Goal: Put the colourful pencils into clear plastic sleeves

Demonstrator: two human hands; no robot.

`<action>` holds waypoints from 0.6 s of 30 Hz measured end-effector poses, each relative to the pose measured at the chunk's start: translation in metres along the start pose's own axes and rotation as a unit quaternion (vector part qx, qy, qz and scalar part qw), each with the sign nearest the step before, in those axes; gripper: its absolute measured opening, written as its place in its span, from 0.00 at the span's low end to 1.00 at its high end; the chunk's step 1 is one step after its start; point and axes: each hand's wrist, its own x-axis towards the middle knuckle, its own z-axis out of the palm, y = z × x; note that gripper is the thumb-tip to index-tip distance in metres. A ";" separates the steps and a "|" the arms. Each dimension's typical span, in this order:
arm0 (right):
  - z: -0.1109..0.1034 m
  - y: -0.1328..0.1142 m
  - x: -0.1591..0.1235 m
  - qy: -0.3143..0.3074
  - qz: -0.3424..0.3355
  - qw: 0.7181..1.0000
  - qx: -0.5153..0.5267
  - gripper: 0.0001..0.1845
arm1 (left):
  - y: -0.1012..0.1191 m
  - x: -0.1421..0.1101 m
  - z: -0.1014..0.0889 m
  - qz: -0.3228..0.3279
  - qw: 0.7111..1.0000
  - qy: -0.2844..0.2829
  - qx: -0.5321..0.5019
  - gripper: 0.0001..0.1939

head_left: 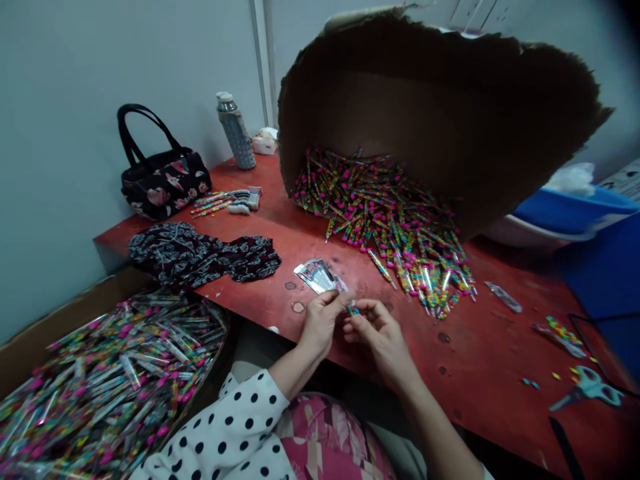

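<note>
My left hand and my right hand meet over the front edge of the red table, both with fingers pinched. Between their fingertips shows a short piece of a multicoloured pencil-like stick; the rest of it is hidden by the fingers. Just beyond my left hand lies a small fan of shiny printed sleeves. A large cardboard box lies on its side, with a heap of similar sticks, many pink-ended, spilling toward my hands. One loose stick lies in front of the heap.
Left below the table, another carton holds many wrapped sticks. A flowered handbag, a bottle and patterned cloth sit at the left. Scissors, coloured bits and a blue basin are at the right.
</note>
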 end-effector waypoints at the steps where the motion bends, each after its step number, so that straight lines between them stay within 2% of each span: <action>1: -0.001 0.002 -0.002 -0.011 0.013 1.000 0.004 0.14 | 0.002 0.000 -0.002 -0.001 1.000 0.009 -0.022 0.11; 4: -0.005 0.008 -0.007 -0.012 0.019 1.000 -0.004 0.12 | 0.005 -0.002 -0.006 -0.003 0.999 0.021 -0.049 0.11; 9: 0.003 0.009 -0.002 0.016 -0.018 0.999 -0.022 0.13 | -0.006 -0.011 -0.005 -0.022 1.000 0.005 -0.002 0.14; 12: 0.009 0.005 0.001 0.007 -0.015 1.000 -0.026 0.14 | -0.008 -0.013 -0.001 -0.013 1.000 0.014 -0.002 0.14; 14: 0.007 0.000 0.005 -0.015 -0.022 0.998 -0.063 0.15 | -0.001 -0.015 -0.003 0.008 0.999 0.029 -0.016 0.13; 16: -0.004 -0.009 0.016 -0.027 -0.076 0.982 -0.171 0.13 | 0.015 -0.022 -0.014 0.041 0.996 0.068 -0.031 0.13; 17: -0.012 -0.015 0.025 -0.016 -0.120 0.961 -0.249 0.12 | 0.026 -0.027 -0.024 0.069 0.992 0.097 -0.039 0.14; 18: -0.022 -0.021 0.035 -0.001 -0.168 0.924 -0.342 0.11 | 0.039 -0.033 -0.036 0.099 0.986 0.131 -0.042 0.16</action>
